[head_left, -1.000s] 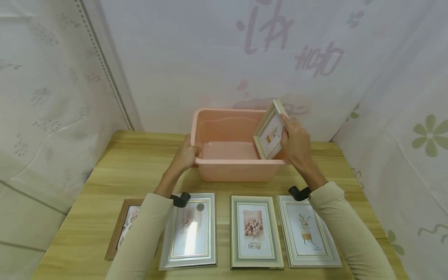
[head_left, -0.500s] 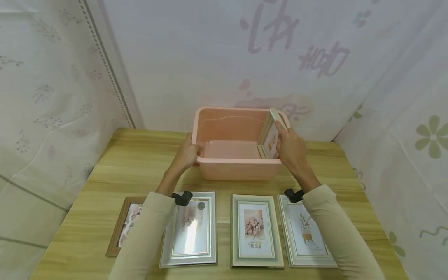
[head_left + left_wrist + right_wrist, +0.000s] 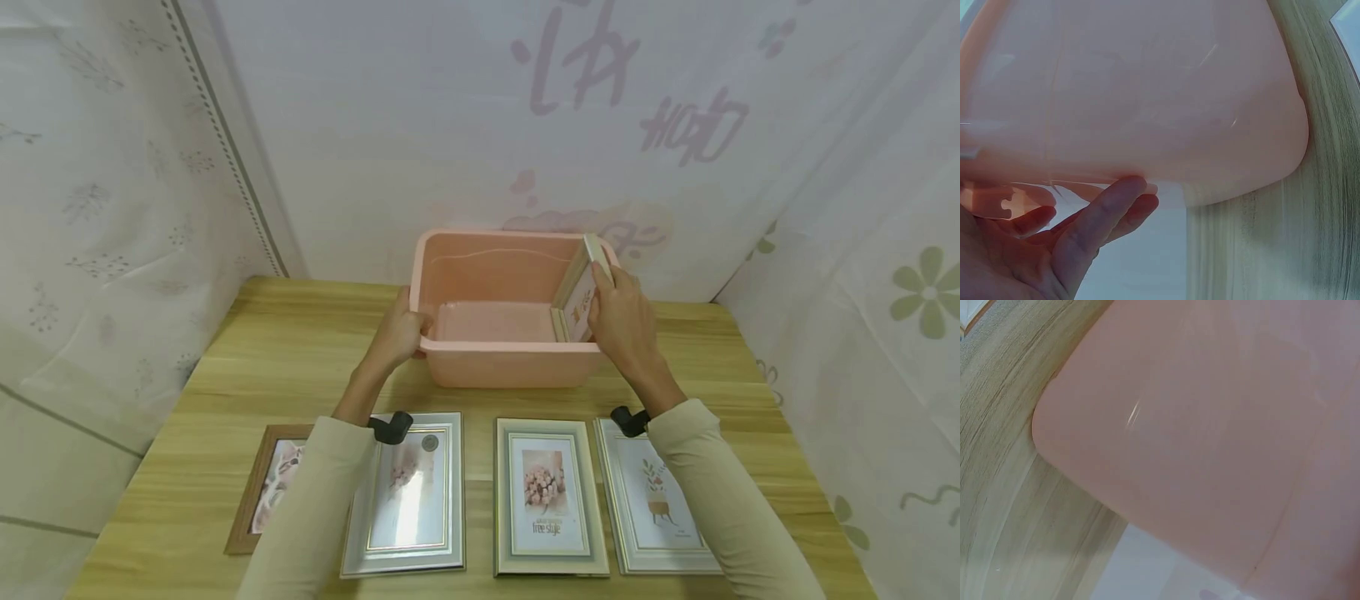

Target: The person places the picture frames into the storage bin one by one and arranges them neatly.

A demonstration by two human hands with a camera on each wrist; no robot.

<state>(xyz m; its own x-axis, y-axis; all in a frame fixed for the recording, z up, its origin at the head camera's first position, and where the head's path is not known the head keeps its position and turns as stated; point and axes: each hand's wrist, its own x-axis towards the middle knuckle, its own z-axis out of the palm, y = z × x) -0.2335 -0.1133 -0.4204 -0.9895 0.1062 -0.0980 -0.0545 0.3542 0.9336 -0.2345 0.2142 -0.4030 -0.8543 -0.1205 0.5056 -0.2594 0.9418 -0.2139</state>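
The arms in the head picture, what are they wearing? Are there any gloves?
Long, plain, pale beige sleeves: the left sleeve and right sleeve look alike. At each wrist sits a small, black, bent gadget, one on the left, one on the right. No gloves: the left hand and right hand are bare.

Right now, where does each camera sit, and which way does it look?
Head: worn on the head, facing forward and down at the pink tub, the picture frame inside and four frames on the wooden table; left hand, right hand and sleeves show.
Left wrist: worn on that wrist, facing the tub's wall up close; part of the left hand shows.
Right wrist: worn on that wrist, also facing the tub's wall; no hand plainly shows.
Both wrist views share the tub and the table.
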